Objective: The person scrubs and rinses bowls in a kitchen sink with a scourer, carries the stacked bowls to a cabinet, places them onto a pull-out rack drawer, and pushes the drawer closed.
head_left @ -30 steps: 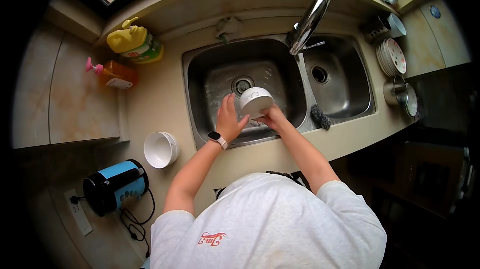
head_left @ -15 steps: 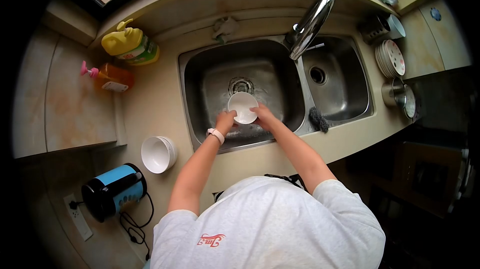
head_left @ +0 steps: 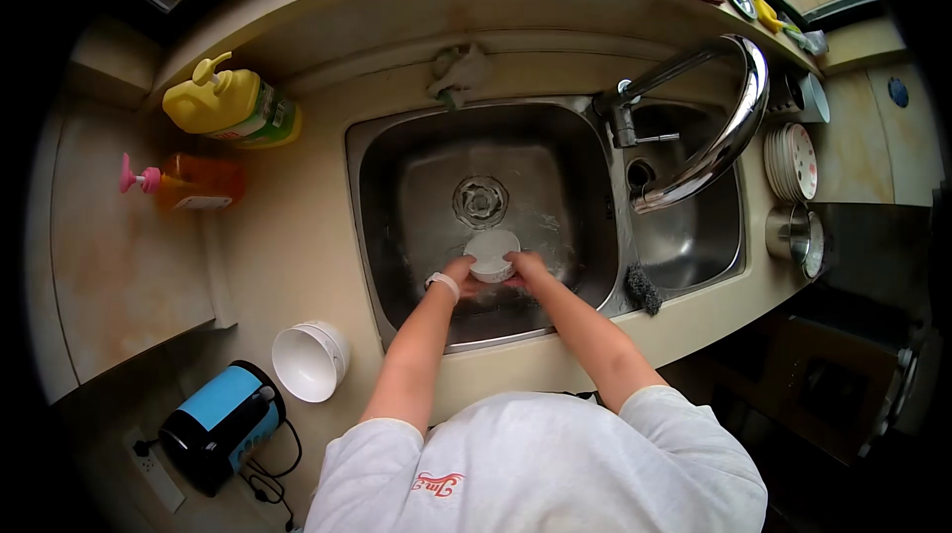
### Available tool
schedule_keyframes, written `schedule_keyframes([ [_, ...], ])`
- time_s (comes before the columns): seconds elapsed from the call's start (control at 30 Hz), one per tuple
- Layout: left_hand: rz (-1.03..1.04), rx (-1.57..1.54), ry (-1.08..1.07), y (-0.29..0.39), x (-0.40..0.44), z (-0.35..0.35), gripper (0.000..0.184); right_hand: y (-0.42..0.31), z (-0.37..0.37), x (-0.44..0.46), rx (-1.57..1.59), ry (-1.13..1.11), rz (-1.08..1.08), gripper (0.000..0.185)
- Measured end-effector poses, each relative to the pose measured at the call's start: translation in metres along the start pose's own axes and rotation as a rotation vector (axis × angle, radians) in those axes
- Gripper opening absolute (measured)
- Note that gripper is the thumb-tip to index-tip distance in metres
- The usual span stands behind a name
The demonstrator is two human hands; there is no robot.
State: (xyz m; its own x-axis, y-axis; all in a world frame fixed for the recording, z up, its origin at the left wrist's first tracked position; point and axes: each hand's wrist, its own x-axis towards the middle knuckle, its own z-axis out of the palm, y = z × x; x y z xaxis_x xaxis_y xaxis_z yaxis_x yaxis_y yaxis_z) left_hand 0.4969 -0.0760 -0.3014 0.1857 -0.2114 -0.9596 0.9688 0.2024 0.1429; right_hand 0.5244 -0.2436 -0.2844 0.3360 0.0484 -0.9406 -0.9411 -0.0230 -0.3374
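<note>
Low in the large left sink basin [head_left: 421, 161], a white bowl [head_left: 493, 247] is held between both hands. My left hand [head_left: 462, 273] is closed on its left side, with a pale band on the wrist. From the right, my right hand [head_left: 527, 268] grips the opposite side, thumb on top. The bowl is tilted, and its near outer wall shows; most fingers are hidden beneath it. Just beyond the bowl lies the round drain [head_left: 480, 202]. Wet streaks shine on the basin floor.
A chrome faucet [head_left: 749, 102] arches over the right basin [head_left: 684, 255]. A dark scrubber [head_left: 643, 289] sits on its near rim. Stacked white bowls [head_left: 309, 362] and a blue kettle [head_left: 223, 424] stand left, below soap bottles [head_left: 233, 107]. Plates [head_left: 790, 162] and a metal pot [head_left: 788, 231] stand right.
The bowl has tilted in my hands, so its outer wall now shows, and it sits farther from the drain. The view has shifted, and the faucet spout now appears over the right basin.
</note>
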Motion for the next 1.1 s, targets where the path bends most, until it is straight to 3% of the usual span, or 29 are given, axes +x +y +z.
schedule_keyframes([
  [0.1, 0.055, -0.076, 0.026, 0.007, 0.001, -0.006, 0.042, -0.014, 0.005, -0.024, 0.020, 0.041, -0.044, 0.044],
  [0.17, 0.341, -0.043, -0.063, 0.021, -0.014, -0.007, 0.043, -0.028, 0.005, -0.046, 0.100, -0.099, -0.302, 0.050],
  [0.2, 0.344, -0.036, -0.063, 0.024, -0.008, -0.008, 0.043, -0.027, 0.004, -0.045, 0.106, -0.099, -0.306, 0.050],
  [0.27, 0.790, 0.247, 0.035, 0.027, 0.012, -0.009, 0.043, -0.030, 0.000, -0.043, 0.215, -0.174, -0.480, 0.055],
  [0.3, 0.797, 0.253, 0.030, 0.032, -0.004, -0.001, 0.043, -0.033, -0.001, -0.048, 0.218, -0.171, -0.489, 0.055],
  [0.4, 1.246, 0.446, 0.311, 0.044, -0.058, 0.023, 0.038, -0.048, -0.004, -0.063, 0.072, -0.206, -0.853, 0.057],
  [0.43, 1.252, 0.448, 0.311, 0.047, -0.076, 0.029, 0.038, -0.053, -0.005, -0.067, 0.073, -0.206, -0.860, 0.057],
  [0.5, 1.663, 0.809, 0.443, 0.053, -0.136, 0.042, 0.039, -0.060, -0.008, -0.087, -0.280, -0.131, -1.208, 0.053],
  [0.57, 1.777, 0.885, 0.459, 0.053, -0.157, 0.045, 0.044, -0.062, -0.010, -0.113, -0.360, -0.078, -1.254, 0.050],
  [0.63, 1.997, 1.086, 0.486, 0.053, -0.181, 0.048, 0.045, -0.063, -0.011, -0.133, -0.489, 0.047, -1.474, 0.048],
  [0.8, 2.193, 1.266, 0.452, 0.045, -0.218, 0.051, 0.038, -0.064, -0.028, -0.153, -0.706, 0.136, -1.745, 0.054],
  [0.9, 2.266, 1.553, 0.512, 0.039, -0.232, 0.047, 0.033, -0.062, -0.032, -0.158, -0.728, 0.094, -1.893, 0.054],
  [1.1, 2.412, 1.698, 0.575, 0.027, -0.240, 0.036, 0.029, -0.055, -0.033, -0.172, -0.849, 0.140, -2.137, 0.055],
])
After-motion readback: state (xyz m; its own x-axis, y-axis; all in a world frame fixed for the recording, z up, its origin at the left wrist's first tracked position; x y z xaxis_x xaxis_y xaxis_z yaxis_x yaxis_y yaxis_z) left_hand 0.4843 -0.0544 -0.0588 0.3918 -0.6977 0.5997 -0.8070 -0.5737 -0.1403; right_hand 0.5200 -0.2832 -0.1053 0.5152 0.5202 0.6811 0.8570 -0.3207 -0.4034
